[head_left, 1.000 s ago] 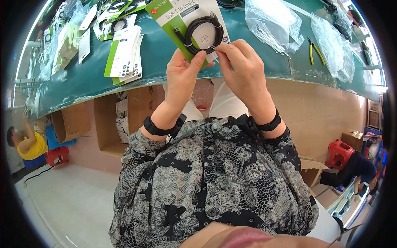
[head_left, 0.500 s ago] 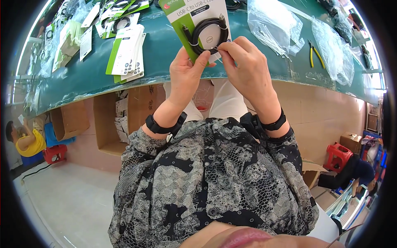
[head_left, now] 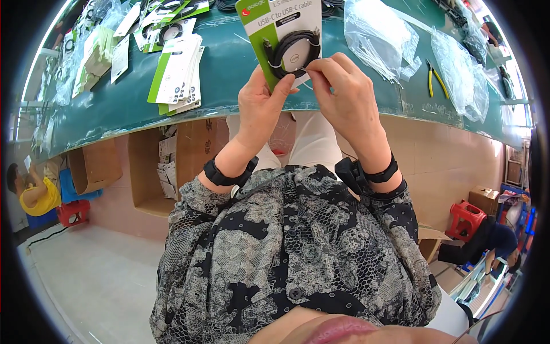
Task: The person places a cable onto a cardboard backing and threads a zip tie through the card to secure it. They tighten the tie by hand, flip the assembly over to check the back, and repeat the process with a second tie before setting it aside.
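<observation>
Above the table's near edge, my left hand [head_left: 259,109] grips a white and green backing card [head_left: 255,31] by its lower part, thumb across the front. A coiled black cable [head_left: 278,57] lies against the card, its two plugs pointing up. White ties hold the coil at its left and right sides. At the coil's lower right, my right hand [head_left: 350,94] pinches the thin end of a white cable tie [head_left: 303,69] between thumb and forefinger. Where that tie passes behind the card is hidden.
On the green table [head_left: 223,57], a stack of cards [head_left: 175,71] lies to the left. To the right are a plastic bag of white cable ties [head_left: 378,37], yellow-handled cutters [head_left: 437,79] and another clear bag [head_left: 465,74]. An open carton [head_left: 150,172] stands below the table.
The card and both hands have shifted slightly to the right, and the card sits a little more upright. My right fingers still pinch at the coil's lower right.
</observation>
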Action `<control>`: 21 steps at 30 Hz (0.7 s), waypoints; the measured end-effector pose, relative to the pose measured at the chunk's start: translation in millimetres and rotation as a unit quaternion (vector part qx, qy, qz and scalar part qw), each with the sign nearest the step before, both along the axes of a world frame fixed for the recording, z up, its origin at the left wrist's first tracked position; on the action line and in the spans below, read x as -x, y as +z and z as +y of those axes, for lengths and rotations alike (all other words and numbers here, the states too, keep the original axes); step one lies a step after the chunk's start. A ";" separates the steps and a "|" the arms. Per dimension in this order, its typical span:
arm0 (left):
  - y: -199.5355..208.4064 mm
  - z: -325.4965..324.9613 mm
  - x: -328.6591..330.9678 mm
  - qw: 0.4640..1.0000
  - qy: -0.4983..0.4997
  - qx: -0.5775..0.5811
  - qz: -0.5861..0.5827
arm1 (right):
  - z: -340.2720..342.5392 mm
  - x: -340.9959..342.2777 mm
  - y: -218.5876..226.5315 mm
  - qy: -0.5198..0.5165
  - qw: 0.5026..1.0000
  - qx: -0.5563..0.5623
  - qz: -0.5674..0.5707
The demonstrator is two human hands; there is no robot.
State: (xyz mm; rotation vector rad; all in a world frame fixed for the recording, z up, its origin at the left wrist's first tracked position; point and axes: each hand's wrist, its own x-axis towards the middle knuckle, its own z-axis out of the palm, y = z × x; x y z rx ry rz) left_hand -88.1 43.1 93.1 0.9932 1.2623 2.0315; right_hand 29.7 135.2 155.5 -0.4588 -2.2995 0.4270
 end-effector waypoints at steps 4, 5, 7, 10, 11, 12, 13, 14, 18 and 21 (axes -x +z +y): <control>4.2 0.2 5.2 0.998 -0.023 -0.016 -0.051 | -1.8 -4.6 0.2 0.029 0.996 0.090 -0.008; 5.8 -0.1 6.3 0.998 -0.023 -0.016 -0.051 | -2.8 -5.4 0.4 0.044 0.993 0.108 -0.008; 9.0 -1.0 7.9 0.997 -0.027 -0.012 -0.075 | -4.1 -6.6 0.4 0.072 0.987 0.145 -0.008; 11.3 -1.6 8.1 0.996 -0.036 -0.011 -0.085 | -4.1 -7.6 2.0 0.065 0.986 0.154 -0.011; 11.9 -2.2 7.8 0.996 -0.039 -0.011 -0.085 | -4.1 -7.8 2.4 0.061 0.985 0.158 -0.013; 12.4 -2.7 7.3 0.995 -0.043 -0.012 -0.085 | -4.3 -7.5 2.4 0.060 0.986 0.158 -0.011; 12.4 -2.7 7.2 0.995 -0.045 -0.012 -0.084 | -4.2 -6.2 2.1 0.051 0.988 0.149 -0.002; 12.1 -2.9 6.9 0.995 -0.047 -0.014 -0.081 | -4.0 -4.9 1.7 0.042 0.989 0.140 0.007; 10.2 -2.7 5.7 0.996 -0.049 -0.016 -0.070 | -0.7 -2.3 -1.0 0.021 0.995 0.098 0.007; 8.9 -2.9 5.3 0.997 -0.040 -0.011 -0.061 | 0.2 -0.9 -0.8 0.014 0.998 0.066 0.003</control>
